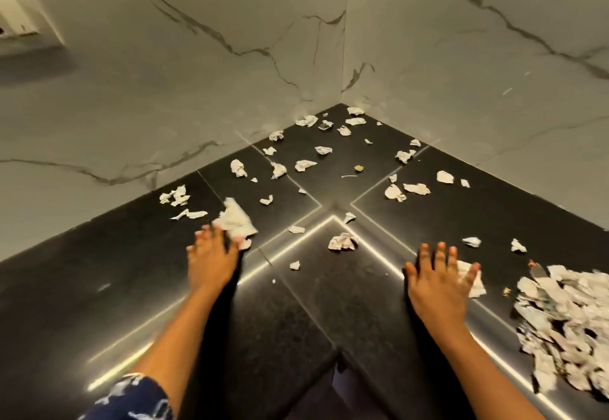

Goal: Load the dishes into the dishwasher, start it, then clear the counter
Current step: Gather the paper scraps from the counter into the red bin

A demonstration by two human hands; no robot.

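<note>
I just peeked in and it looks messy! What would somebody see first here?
Little crumpled paper scraps lie scattered all over the black counter, right back into the corner between the marble walls. A big pile of them sits at the right edge. The left hand touches a bigger crumpled piece, and the right hand is spread open over a scrap, left of the pile.
</note>
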